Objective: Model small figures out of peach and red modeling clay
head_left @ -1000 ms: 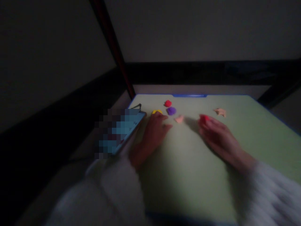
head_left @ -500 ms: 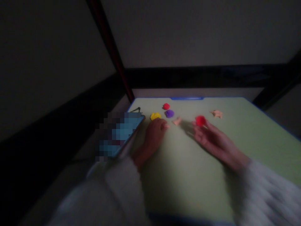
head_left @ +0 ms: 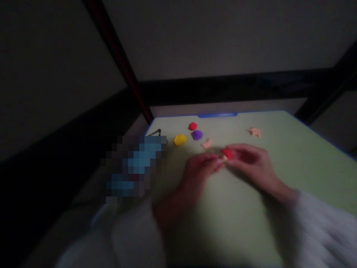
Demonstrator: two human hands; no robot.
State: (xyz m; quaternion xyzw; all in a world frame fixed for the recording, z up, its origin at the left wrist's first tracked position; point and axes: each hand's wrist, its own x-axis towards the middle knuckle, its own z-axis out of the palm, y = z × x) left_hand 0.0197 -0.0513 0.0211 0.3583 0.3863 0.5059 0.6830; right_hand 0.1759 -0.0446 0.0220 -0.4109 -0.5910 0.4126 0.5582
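Between the fingertips of my right hand (head_left: 251, 160) is a red piece of modelling clay (head_left: 228, 153). My left hand (head_left: 199, 167) pinches a small peach piece of clay (head_left: 224, 159) against the red one; whether the two stick together I cannot tell. Both hands are closed and meet just above the tabletop. Beyond them lie a curved peach clay piece (head_left: 207, 143), a purple lump (head_left: 197, 134), a yellow lump (head_left: 180, 140) and a small red lump (head_left: 193, 126).
A pale green table (head_left: 223, 223) with a blue rim lies under my hands. Farther right is a peach clay shape with legs or points (head_left: 254, 131). A blurred-out blue screen (head_left: 142, 160) stands at the left edge. A wall (head_left: 223, 37) rises behind.
My left hand has moved right from beside the yellow lump, carrying the small peach piece. My right hand has come left and nearer with the red piece, so both hands now meet.
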